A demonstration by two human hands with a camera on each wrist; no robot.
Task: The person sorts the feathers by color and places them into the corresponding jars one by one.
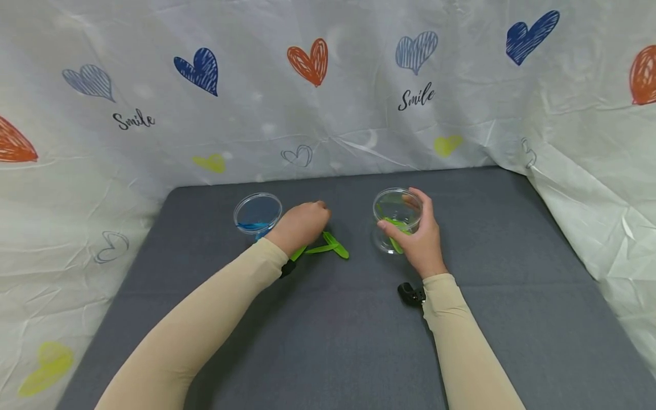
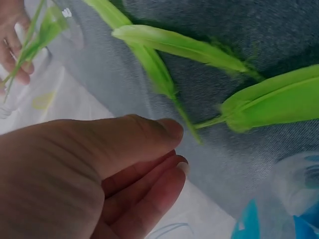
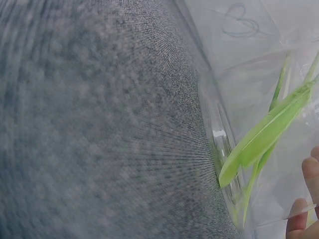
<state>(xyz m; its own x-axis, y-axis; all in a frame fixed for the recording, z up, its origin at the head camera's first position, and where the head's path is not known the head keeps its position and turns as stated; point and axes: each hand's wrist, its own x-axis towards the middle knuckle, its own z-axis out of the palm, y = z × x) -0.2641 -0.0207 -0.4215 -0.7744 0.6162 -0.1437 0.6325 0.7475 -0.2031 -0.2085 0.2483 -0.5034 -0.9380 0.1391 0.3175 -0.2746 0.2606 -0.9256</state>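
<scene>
Several bright green feathers (image 2: 174, 47) lie on the table in a loose cluster. My left hand (image 1: 302, 225) hovers at them, its thumb and bent fingertips (image 2: 172, 130) close to a quill end, with nothing between them. To its left stands a clear plastic cup (image 1: 258, 196) with blue feathers (image 1: 252, 226) inside, partly hidden by the hand. My right hand (image 1: 422, 239) holds a second clear plastic cup (image 1: 381, 242), thumb at the near side and fingers round the far side. Inside that cup lean green feathers (image 3: 269, 132).
A dark grey cloth (image 1: 348, 341) covers the table. Behind and beside it hangs a white sheet (image 1: 353, 114) printed with hearts and words. Dark wrist cameras are worn at both cuffs, the right one (image 1: 410, 294) showing plainly.
</scene>
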